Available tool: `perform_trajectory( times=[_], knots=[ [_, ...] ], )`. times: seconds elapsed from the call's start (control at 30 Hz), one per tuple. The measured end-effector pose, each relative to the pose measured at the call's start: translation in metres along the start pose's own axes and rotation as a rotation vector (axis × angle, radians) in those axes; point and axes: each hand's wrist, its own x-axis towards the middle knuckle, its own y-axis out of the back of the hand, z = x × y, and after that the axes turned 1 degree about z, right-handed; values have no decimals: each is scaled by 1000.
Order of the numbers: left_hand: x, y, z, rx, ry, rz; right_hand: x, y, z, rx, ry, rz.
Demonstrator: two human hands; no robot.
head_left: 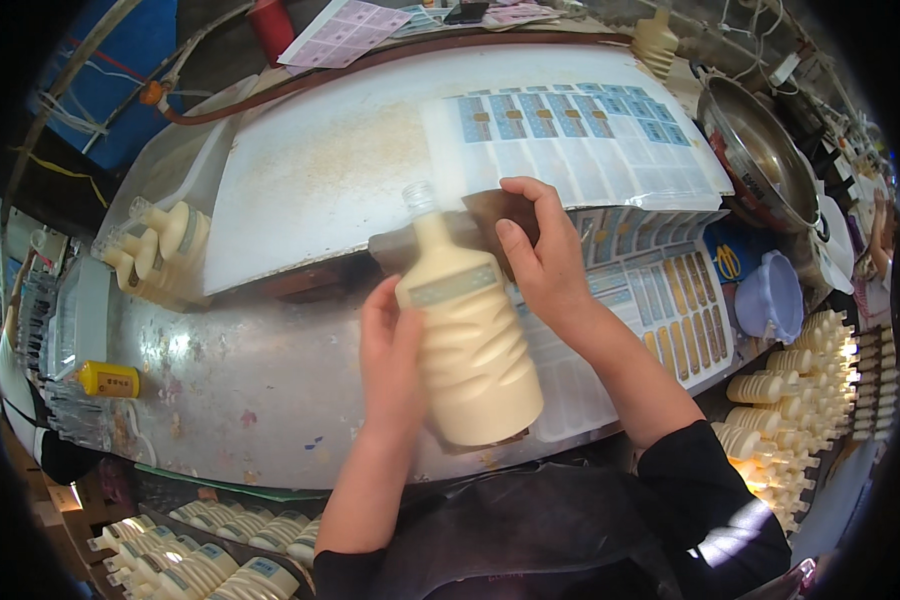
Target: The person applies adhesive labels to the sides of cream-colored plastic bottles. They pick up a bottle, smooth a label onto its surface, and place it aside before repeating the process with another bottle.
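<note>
A cream-coloured bottle (480, 350) with wavy ridges, a clear threaded neck and a pale blue-grey band around its shoulder is in front of me, its neck tilted away. My left hand (390, 350) grips its left side, fingers partly hidden behind it. In my right hand (548, 245), a flat dark brown piece (490, 212) is pinched between thumb and fingers, just right of the bottle's neck. Its exact kind is unclear. Behind the neck a dull brown surface (395, 250) shows, partly covered by the bottle.
Label sheets (560, 120) lie on the raised white board (310, 190), more on the grey table (220, 370) at right. Cream bottles (175, 235) lie at left; many stand at lower right. A yellow container (108, 380), purple basin (770, 298) and metal wok (755, 130) flank the workspace.
</note>
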Motion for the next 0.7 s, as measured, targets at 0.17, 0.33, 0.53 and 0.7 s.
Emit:
perform_trajectory(
  times=[0.17,0.33,0.53,0.7],
  knots=[
    [-15,12,-4,47,81,-216,0,-2,-12,220,-140,-121],
    [-21,0,3,251,47,-151,1,1,-10,75,-104,-22],
    [-28,-21,2,692,-203,30,2,-18,-68,-56,-44,-122],
    [-33,-31,12,837,-183,14,-3,-39,-93,-198,-17,-214]
  ],
)
